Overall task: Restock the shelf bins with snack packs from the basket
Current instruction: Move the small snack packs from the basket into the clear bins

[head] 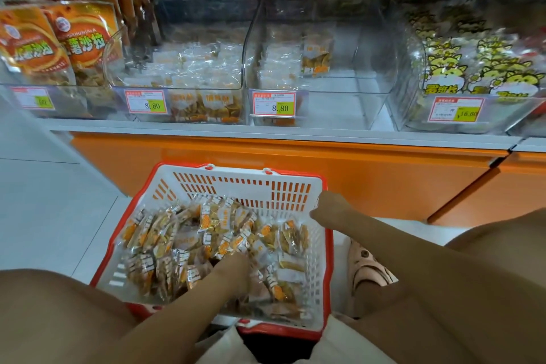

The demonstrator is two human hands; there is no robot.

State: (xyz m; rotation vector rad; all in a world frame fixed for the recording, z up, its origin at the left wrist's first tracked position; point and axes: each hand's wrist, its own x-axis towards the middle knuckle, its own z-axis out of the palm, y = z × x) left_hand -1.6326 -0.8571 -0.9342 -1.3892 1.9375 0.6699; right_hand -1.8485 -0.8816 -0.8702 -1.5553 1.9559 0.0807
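Observation:
A white basket with a red rim (165, 186) sits on the floor in front of the shelf, holding several small clear snack packs (183, 242) with orange labels. My left hand (233, 270) is pushed down among the packs in the middle of the basket, its fingers hidden by them. My right hand (329, 205) is curled over the basket's far right rim. On the shelf above, one clear bin (192, 68) holds many of the same packs. The clear bin (354, 68) to its right holds only a few packs at its left side.
Orange bags (79, 38) stand in the far left bin, and yellow cartoon-cat packs (472, 68) fill the right bin. Price tags are clipped on the bin fronts. An orange cabinet front (369, 174) runs below the shelf. My knees flank the basket, with a sandal (366, 266) to its right.

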